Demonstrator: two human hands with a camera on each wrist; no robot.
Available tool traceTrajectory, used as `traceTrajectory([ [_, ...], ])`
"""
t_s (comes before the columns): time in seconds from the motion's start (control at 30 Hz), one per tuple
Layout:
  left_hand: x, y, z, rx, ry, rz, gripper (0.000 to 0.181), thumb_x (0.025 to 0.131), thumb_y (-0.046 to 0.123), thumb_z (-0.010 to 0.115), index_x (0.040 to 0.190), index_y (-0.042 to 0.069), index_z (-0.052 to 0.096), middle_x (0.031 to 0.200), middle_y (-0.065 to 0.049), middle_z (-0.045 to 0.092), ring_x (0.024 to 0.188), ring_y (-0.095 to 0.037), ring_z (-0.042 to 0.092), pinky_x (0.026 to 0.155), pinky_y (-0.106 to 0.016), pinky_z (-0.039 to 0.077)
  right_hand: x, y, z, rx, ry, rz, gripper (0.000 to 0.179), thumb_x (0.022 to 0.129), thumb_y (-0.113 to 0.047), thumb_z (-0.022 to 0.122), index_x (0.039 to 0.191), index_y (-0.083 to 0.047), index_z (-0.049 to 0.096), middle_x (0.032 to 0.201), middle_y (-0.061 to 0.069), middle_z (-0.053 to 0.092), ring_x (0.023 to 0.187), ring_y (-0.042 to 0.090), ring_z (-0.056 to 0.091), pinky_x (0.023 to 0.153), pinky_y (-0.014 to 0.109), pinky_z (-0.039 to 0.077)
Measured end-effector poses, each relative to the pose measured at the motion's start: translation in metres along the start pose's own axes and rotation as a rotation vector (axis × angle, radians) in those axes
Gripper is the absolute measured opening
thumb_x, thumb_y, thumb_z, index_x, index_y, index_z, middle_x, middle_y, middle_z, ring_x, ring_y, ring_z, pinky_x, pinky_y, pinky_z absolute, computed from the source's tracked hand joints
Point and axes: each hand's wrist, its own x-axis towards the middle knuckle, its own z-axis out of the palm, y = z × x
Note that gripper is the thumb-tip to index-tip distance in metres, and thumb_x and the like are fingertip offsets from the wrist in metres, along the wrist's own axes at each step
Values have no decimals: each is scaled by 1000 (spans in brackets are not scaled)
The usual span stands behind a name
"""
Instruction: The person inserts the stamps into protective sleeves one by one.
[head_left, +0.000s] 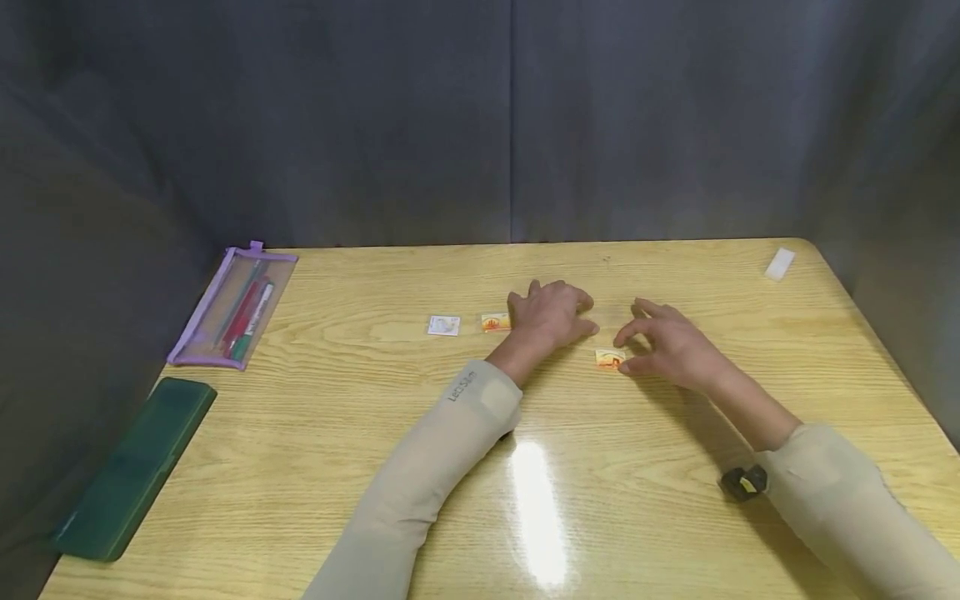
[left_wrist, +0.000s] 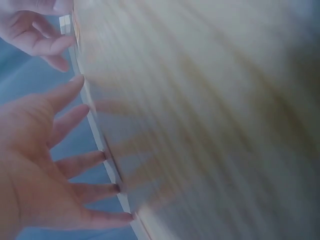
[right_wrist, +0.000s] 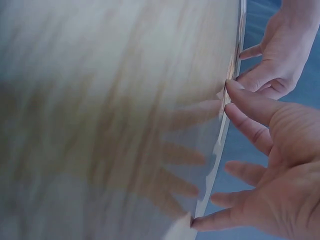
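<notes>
Three small stamp-like pieces of paper lie on the wooden table. The left one [head_left: 443,325] is pale with a grey print. An orange and yellow one [head_left: 495,322] lies right beside my left hand [head_left: 551,315], which overlaps its right end. My left hand has its fingers spread and fingertips down at the tabletop, holding nothing. Another orange and yellow piece [head_left: 609,358] lies nearer me, at my right hand [head_left: 670,346]. The right thumb touches its right end, and the index fingertip hovers by its upper edge. The other right fingers [right_wrist: 245,172] are loosely spread.
At the far left lies a purple-edged mesh pouch [head_left: 238,308] with several pens inside. A dark green case [head_left: 138,467] sits along the left edge. Near the back right corner is a small white block [head_left: 780,264]. Dark curtains [head_left: 510,125] surround the table [head_left: 337,467].
</notes>
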Motion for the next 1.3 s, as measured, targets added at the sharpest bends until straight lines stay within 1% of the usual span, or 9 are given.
traceTrajectory([
  [0.23, -1, 4, 0, -2, 18, -5, 36, 92, 52, 70, 128, 45, 67, 143, 15, 60, 141, -29, 48, 109, -58, 40, 0, -1, 0, 4, 1, 21, 17, 87, -19, 80, 102, -13, 76, 157, 37, 30, 144, 60, 26, 116, 73, 22],
  [0.43, -3, 3, 0, -26, 57, 0, 9, 93, 44, 72, 90, 35, 73, 117, 14, 70, 143, -34, 47, 103, -56, 44, 1, -4, 1, 26, -7, 39, 8, 88, -17, 79, 95, -14, 77, 156, 36, 34, 143, 60, 29, 117, 72, 24],
  [0.53, -4, 2, 0, -22, 60, -1, 16, 94, 40, 71, 80, 32, 69, 104, 14, 69, 133, -27, 55, 100, -52, 47, 0, -2, -1, 43, 6, 36, 8, 90, -16, 77, 98, -13, 77, 154, 34, 38, 142, 58, 34, 116, 70, 29],
  [0.67, -4, -2, -3, -12, 72, 13, 13, 96, 32, 66, 85, 33, 71, 101, 16, 69, 107, -14, 64, 92, -42, 51, -4, 2, -6, 106, 42, 50, 9, 95, -14, 71, 103, -12, 74, 151, 28, 48, 139, 52, 44, 113, 68, 36],
  [0.77, -6, -7, -8, -51, 115, 43, 13, 97, 29, 63, 90, 33, 73, 102, 16, 72, 93, -10, 65, 81, -34, 52, -8, 3, -11, 165, 67, 89, 12, 98, -18, 68, 107, -11, 72, 142, 21, 59, 134, 45, 53, 109, 63, 43],
  [0.9, -12, -19, -17, -209, 157, 55, 8, 98, 31, 67, 95, 29, 73, 102, 11, 74, 81, -11, 63, 63, -28, 51, -7, 1, -15, 193, 94, 130, 19, 99, -25, 67, 112, -10, 72, 123, 14, 71, 114, 33, 65, 92, 45, 54],
  [1.03, -19, -33, -28, -443, 164, 45, 6, 96, 28, 71, 94, 23, 73, 97, 7, 77, 76, -10, 67, 59, -25, 48, -2, -6, -18, 234, 118, 152, 23, 99, -27, 67, 112, -9, 72, 111, 13, 75, 100, 25, 65, 80, 30, 52],
  [1.17, -25, -48, -36, -657, 140, 46, 5, 94, 23, 72, 93, 19, 73, 90, 1, 78, 80, -17, 75, 62, -26, 51, 4, -12, -19, 332, 119, 156, 29, 97, -31, 69, 114, -7, 70, 108, 10, 76, 98, 22, 67, 84, 34, 53],
  [1.3, -30, -63, -41, -799, 64, 16, 7, 94, 23, 72, 100, 19, 73, 94, 1, 78, 87, -24, 77, 69, -31, 56, 9, -18, -19, 415, 110, 158, 33, 97, -35, 69, 116, -8, 68, 110, 7, 77, 103, 19, 69, 97, 43, 50],
])
